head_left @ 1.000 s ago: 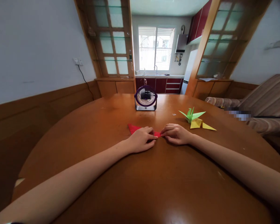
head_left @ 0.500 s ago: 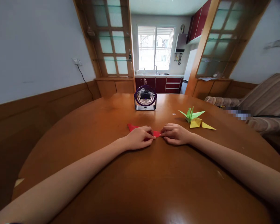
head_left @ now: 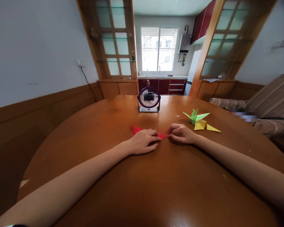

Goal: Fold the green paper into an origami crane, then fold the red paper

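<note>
A folded piece of red paper [head_left: 136, 130] lies on the wooden table, with pointed corners at its left and right ends. My left hand [head_left: 145, 141] rests across its middle and hides part of it; thumb and fingers are apart, pressing the paper down. At the right-hand point of the paper is my right hand [head_left: 181, 133], fingers curled and thumb and forefinger pinched at the tip. To the right stands a green origami crane [head_left: 194, 117], and just in front of it is a yellow folded-paper piece [head_left: 200, 125].
A small purple fan [head_left: 149, 98] on a silver stand stands behind the paper, near the far side of the round-edged table [head_left: 142, 186]. A striped sofa [head_left: 272, 97] is at the right, past the table's edge.
My right hand has slid a little to the right, exposing more of the red paper's pointed end. My left hand stays on the paper, its fingers slightly more spread.
</note>
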`<control>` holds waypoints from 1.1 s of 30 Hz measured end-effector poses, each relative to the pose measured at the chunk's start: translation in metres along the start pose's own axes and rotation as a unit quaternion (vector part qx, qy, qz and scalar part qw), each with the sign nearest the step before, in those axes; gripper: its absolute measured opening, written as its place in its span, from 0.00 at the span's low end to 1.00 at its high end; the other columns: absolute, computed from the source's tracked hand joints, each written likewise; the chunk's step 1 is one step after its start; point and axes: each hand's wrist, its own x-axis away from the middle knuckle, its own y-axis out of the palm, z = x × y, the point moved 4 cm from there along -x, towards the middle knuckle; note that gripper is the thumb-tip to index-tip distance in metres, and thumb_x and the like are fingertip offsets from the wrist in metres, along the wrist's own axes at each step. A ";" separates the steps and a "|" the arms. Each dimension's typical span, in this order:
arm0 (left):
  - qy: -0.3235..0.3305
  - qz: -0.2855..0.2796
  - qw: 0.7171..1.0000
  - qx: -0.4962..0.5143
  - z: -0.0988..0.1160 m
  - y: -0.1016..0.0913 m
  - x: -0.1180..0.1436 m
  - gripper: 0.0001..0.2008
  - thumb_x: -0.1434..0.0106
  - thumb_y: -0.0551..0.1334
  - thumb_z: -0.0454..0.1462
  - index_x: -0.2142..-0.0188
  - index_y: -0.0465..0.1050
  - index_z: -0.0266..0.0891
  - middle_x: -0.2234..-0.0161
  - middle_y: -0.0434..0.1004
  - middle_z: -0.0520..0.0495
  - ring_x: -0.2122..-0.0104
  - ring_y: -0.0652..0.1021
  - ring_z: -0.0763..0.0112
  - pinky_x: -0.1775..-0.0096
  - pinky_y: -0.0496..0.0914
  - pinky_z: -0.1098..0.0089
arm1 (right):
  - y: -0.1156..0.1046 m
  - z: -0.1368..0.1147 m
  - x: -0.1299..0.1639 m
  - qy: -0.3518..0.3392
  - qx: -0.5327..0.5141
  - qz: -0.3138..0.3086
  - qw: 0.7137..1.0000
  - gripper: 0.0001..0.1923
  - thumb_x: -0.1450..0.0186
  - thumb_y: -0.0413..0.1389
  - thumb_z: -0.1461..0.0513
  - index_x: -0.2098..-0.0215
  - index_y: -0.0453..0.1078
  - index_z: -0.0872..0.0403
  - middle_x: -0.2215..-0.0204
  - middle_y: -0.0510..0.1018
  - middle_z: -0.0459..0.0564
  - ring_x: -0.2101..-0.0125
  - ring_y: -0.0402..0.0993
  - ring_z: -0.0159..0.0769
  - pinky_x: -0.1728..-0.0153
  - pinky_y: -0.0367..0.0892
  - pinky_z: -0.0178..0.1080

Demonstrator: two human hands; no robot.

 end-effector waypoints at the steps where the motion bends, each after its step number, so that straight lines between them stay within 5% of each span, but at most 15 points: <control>1: 0.001 -0.005 1.000 -0.013 0.001 0.000 -0.001 0.17 0.33 0.54 0.39 0.48 0.74 0.37 0.56 0.73 0.42 0.58 0.73 0.63 0.54 0.67 0.65 | 0.000 0.000 0.000 -0.001 -0.001 -0.001 1.000 0.17 0.31 0.49 0.59 0.73 0.73 0.56 0.69 0.75 0.54 0.68 0.70 0.36 0.64 0.66 0.40; 13: -0.008 -0.002 0.995 -0.096 0.005 0.011 -0.011 0.24 0.30 0.49 0.47 0.41 0.67 0.41 0.57 0.69 0.40 0.58 0.69 0.58 0.55 0.65 0.60 | 0.000 -0.002 -0.001 -0.004 0.001 0.014 1.000 0.17 0.30 0.48 0.58 0.70 0.73 0.57 0.69 0.75 0.54 0.68 0.70 0.35 0.66 0.67 0.38; 22: -0.031 0.004 0.998 0.049 -0.006 0.001 -0.006 0.18 0.30 0.51 0.43 0.54 0.77 0.40 0.59 0.73 0.43 0.59 0.73 0.64 0.56 0.67 0.66 | 0.008 -0.025 -0.008 -0.069 0.081 -0.014 0.994 0.15 0.30 0.47 0.62 0.66 0.75 0.56 0.66 0.78 0.55 0.66 0.71 0.37 0.63 0.67 0.40; 26: -0.041 0.010 0.992 0.116 -0.018 -0.011 -0.003 0.16 0.31 0.52 0.41 0.59 0.78 0.38 0.61 0.75 0.44 0.63 0.75 0.68 0.59 0.68 0.70 | 0.010 -0.024 -0.007 -0.058 0.055 -0.015 0.997 0.16 0.30 0.47 0.61 0.67 0.76 0.56 0.67 0.78 0.55 0.67 0.72 0.36 0.64 0.68 0.39; 33: -0.115 0.110 0.981 0.111 -0.056 -0.056 0.025 0.14 0.33 0.55 0.43 0.63 0.77 0.38 0.64 0.79 0.47 0.64 0.77 0.69 0.59 0.69 0.69 | 0.010 -0.020 -0.006 -0.048 0.037 -0.015 0.998 0.15 0.30 0.48 0.62 0.68 0.75 0.56 0.67 0.78 0.55 0.67 0.73 0.36 0.64 0.68 0.39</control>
